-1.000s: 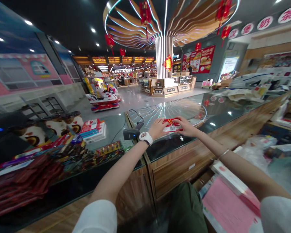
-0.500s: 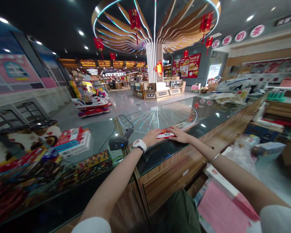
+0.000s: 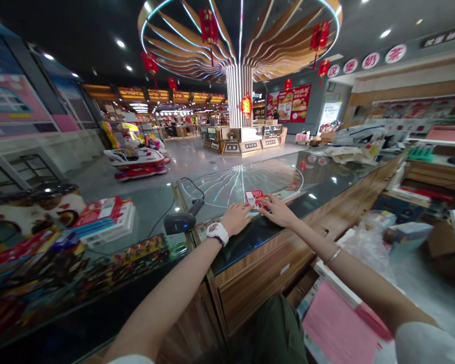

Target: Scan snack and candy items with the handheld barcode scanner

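Atop the dark glass counter (image 3: pixel 309 208), right of the barcode scanner (image 3: pixel 180 222): one small red-and-white packet (image 3: pixel 254 195). Left hand (image 3: pixel 234 220): on the packet's scanner side, fingers bent and fairly narrow, tips by its near corner; whether they pinch, I cannot tell. Right hand (image 3: pixel 279 211): on the side away from the scanner, fingers slightly parted, tips over the packet; firmness of hold, I cannot tell. Handling note: I judge it best to steady the packet lightly from both sides, fingertips off its printed face. Edges: counter's front edge (image 3: pixel 250 249), nearer than the scanner and to its right; metal-trimmed seam, just beside the scanner. Obstacles: boxed stack (image 3: pixel 102 215), left of the scanner; cable (image 3: pixel 197 185), beyond it. Open room: I find it across the reflecting glass, farther right of the scanner.
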